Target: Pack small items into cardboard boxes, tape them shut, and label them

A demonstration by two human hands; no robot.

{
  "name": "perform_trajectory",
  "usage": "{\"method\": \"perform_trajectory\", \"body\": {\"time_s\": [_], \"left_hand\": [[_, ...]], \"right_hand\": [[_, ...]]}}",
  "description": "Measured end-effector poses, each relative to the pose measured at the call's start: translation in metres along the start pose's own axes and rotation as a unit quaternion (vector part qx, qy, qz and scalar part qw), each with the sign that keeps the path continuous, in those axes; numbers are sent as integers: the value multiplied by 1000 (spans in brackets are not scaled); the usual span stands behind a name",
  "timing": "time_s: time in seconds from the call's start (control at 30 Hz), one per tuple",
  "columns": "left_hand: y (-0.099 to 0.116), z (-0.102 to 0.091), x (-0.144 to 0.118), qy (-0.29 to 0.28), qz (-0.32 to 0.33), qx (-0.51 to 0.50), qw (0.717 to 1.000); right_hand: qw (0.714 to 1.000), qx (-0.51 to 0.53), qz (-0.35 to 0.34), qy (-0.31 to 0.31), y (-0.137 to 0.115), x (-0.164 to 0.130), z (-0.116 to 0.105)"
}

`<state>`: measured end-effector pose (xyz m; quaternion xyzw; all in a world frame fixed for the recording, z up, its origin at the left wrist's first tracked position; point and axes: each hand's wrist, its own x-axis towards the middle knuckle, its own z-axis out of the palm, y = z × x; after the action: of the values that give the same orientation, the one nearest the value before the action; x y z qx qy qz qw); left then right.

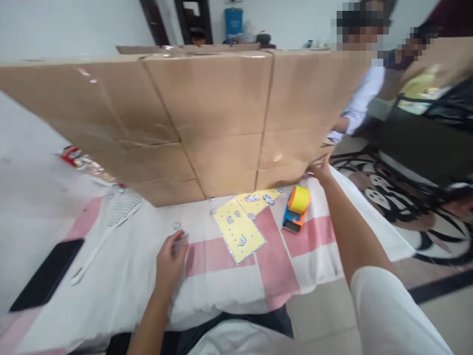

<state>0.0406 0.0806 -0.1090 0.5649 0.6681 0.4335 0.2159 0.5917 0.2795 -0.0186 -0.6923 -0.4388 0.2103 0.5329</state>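
My left hand [170, 261] rests on the pink-and-white checked cloth [129, 266], fingers curled over a small grey piece that is mostly hidden. My right hand [320, 168] reaches far forward and touches the lower right corner of the cardboard wall [207, 113] standing across the table. Between my hands lie a yellow sticker sheet [238, 230] with small grey shapes and a second yellow sheet [258, 201] behind it. An orange, yellow and blue label-maker-like gadget [295, 209] sits just left of my right forearm.
A white fly-swatter-like tool [111, 217] and a black phone [48, 273] lie at the left. A red wrapper [72, 155] sits by the cardboard's left end. A small ring [177, 226] lies ahead of my left hand. People sit beyond the cardboard at the upper right; patterned rug right.
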Motion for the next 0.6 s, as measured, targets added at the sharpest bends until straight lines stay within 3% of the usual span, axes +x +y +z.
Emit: {"method": "perform_trajectory", "body": {"time_s": [0.1,0.2,0.33,0.43,0.53,0.6], "left_hand": [[0,-14,8,22,-17,-39,999],[-7,-48,38,85,-26,-41,995],[-25,-113,126,180,-31,-16,983],[-39,-155,208,221,-53,5,974],[-50,-182,273,239,-80,38,967],[-55,-192,299,225,-63,63,970]], "right_hand": [[997,41,64,-34,-8,-16,-3],[995,53,89,-16,-3,-53,-21],[997,-3,74,35,24,-141,-57],[994,-86,65,20,38,-219,-74],[988,-141,57,11,39,-284,-70],[984,-153,87,21,34,-312,-56]]}}
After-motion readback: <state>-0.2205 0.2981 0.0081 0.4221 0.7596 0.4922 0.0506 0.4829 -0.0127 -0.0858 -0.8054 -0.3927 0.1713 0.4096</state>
